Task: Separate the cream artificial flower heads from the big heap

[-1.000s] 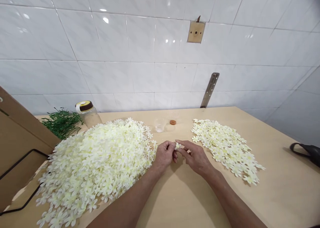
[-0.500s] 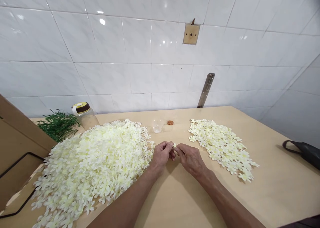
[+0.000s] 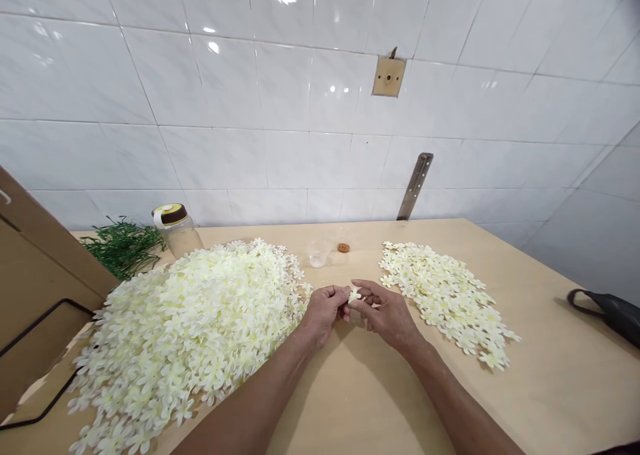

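Observation:
Close together over the middle of the table, both hands are at one small white artificial flower (image 3: 355, 296). My left hand (image 3: 324, 310) pinches it from the left between thumb and fingertips. On the other side, my right hand (image 3: 390, 314) has its thumb and curled fingers at the petals, with the index finger lifted a little above. A large heap of loose white artificial flowers (image 3: 200, 315) lies beside my left forearm. To the right of my right hand spreads a smaller, flatter pile of the same flowers (image 3: 445, 292). Whatever the left fingertips cover is hidden.
Behind my hands stand a small clear cup (image 3: 318, 255) and a brown round piece (image 3: 343, 248). At the back left are a bottle (image 3: 181, 235) and green artificial stems (image 3: 123, 245). A cardboard box (image 3: 45, 275) borders the left; a black strapped item (image 3: 607, 312) lies far right.
My right fingers have spread from a tight pinch, and the flower's petals now show open between my hands. The view has shifted slightly.

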The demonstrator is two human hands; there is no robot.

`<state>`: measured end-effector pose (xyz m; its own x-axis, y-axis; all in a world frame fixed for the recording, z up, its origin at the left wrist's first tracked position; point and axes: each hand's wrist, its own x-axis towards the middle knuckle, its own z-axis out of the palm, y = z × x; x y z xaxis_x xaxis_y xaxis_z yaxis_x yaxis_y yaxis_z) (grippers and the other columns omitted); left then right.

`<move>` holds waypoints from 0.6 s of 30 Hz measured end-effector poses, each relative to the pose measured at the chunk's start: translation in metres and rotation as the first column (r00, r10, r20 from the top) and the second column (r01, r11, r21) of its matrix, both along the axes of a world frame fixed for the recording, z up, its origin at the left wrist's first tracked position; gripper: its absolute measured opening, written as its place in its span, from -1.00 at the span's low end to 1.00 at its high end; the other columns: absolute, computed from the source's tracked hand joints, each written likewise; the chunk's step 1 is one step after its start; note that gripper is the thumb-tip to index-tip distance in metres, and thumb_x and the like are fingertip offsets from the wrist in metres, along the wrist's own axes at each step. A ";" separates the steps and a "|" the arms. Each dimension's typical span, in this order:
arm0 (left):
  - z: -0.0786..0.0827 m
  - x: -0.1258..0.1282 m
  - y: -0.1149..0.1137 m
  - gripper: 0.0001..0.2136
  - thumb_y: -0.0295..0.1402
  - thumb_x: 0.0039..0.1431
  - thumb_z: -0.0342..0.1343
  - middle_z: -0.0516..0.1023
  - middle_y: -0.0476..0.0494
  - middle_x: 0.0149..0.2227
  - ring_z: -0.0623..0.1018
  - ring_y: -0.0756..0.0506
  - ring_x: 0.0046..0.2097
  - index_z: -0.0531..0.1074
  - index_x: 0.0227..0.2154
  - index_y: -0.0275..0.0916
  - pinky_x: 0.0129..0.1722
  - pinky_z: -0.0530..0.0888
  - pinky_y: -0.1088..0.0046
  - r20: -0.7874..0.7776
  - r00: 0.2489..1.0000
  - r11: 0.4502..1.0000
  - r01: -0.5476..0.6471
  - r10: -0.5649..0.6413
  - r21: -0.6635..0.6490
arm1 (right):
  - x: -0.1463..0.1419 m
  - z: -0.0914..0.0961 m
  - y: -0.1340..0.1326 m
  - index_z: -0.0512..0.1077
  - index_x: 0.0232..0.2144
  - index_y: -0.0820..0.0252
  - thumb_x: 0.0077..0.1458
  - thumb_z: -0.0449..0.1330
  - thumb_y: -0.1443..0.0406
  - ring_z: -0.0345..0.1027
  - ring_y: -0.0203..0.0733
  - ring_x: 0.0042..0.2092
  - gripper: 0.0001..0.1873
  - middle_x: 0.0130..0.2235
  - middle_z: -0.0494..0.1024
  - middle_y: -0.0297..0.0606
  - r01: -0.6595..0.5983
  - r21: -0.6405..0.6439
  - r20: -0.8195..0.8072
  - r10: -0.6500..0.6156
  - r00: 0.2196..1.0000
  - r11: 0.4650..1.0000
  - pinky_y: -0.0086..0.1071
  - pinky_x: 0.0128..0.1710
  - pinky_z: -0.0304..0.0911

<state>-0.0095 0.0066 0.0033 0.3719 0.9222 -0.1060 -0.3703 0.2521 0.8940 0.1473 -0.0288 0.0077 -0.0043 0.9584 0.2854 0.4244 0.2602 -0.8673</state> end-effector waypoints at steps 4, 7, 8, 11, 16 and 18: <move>-0.002 0.001 0.000 -0.64 -0.10 -0.09 0.34 0.40 -0.04 -0.63 0.34 0.07 -0.61 0.42 -0.58 -0.33 -0.58 0.28 0.53 -0.033 0.999 1.000 -0.027 0.027 -0.003 | 0.000 0.002 -0.002 0.55 -0.15 0.13 0.18 0.19 0.13 0.42 -0.23 -0.45 -0.72 -0.35 0.61 -0.24 0.005 0.126 0.170 -0.027 0.985 0.992 -0.39 -0.46 0.35; 0.001 0.003 -0.003 -0.66 -0.12 -0.06 0.31 0.40 -0.04 -0.64 0.34 0.07 -0.63 0.41 -0.60 -0.32 -0.60 0.28 0.53 -0.083 0.995 0.998 -0.062 0.062 0.005 | -0.003 0.006 -0.004 0.49 -0.20 0.13 0.26 0.11 0.17 0.43 -0.21 -0.37 -0.78 -0.32 0.59 -0.24 -0.038 0.211 0.362 -0.041 0.931 0.977 -0.38 -0.33 0.30; 0.003 0.003 -0.004 -0.67 -0.14 -0.04 0.30 0.40 -0.04 -0.65 0.33 0.07 -0.64 0.41 -0.61 -0.32 -0.61 0.27 0.53 -0.107 0.992 0.997 -0.072 0.073 0.007 | -0.004 0.007 -0.005 0.46 -0.24 0.14 0.29 0.07 0.19 0.42 -0.22 -0.37 -0.78 -0.34 0.57 -0.25 -0.051 0.206 0.424 -0.042 0.905 0.977 -0.38 -0.34 0.27; 0.007 0.004 -0.006 -0.69 -0.19 -0.01 0.28 0.39 -0.03 -0.67 0.31 0.08 -0.67 0.39 -0.64 -0.30 -0.63 0.25 0.54 -0.168 0.979 0.994 -0.111 0.112 0.018 | -0.007 0.007 -0.007 0.36 -0.37 0.15 0.35 -0.06 0.24 0.36 -0.23 -0.43 -0.72 -0.44 0.50 -0.28 -0.061 0.166 0.595 -0.050 0.802 0.984 -0.40 -0.42 0.14; 0.007 0.005 -0.009 -0.67 -0.15 0.00 0.29 0.40 -0.02 -0.66 0.31 0.08 -0.66 0.39 -0.62 -0.30 -0.64 0.26 0.54 -0.180 0.972 0.989 -0.141 0.148 0.051 | -0.009 -0.001 -0.008 0.29 -0.46 0.15 0.35 -0.10 0.28 0.26 -0.27 -0.55 -0.67 -0.55 0.44 -0.32 -0.017 0.168 0.725 -0.112 0.680 0.986 -0.40 -0.51 -0.08; 0.006 0.006 -0.009 -0.63 -0.10 0.01 0.27 0.39 -0.02 -0.66 0.32 0.08 -0.65 0.38 -0.62 -0.30 -0.62 0.28 0.53 -0.144 0.980 0.990 -0.132 0.137 0.049 | -0.010 -0.004 -0.008 0.30 -0.49 0.16 0.35 -0.10 0.27 0.24 -0.29 -0.57 -0.64 -0.58 0.43 -0.33 0.005 0.200 0.708 -0.148 0.691 0.980 -0.40 -0.52 -0.12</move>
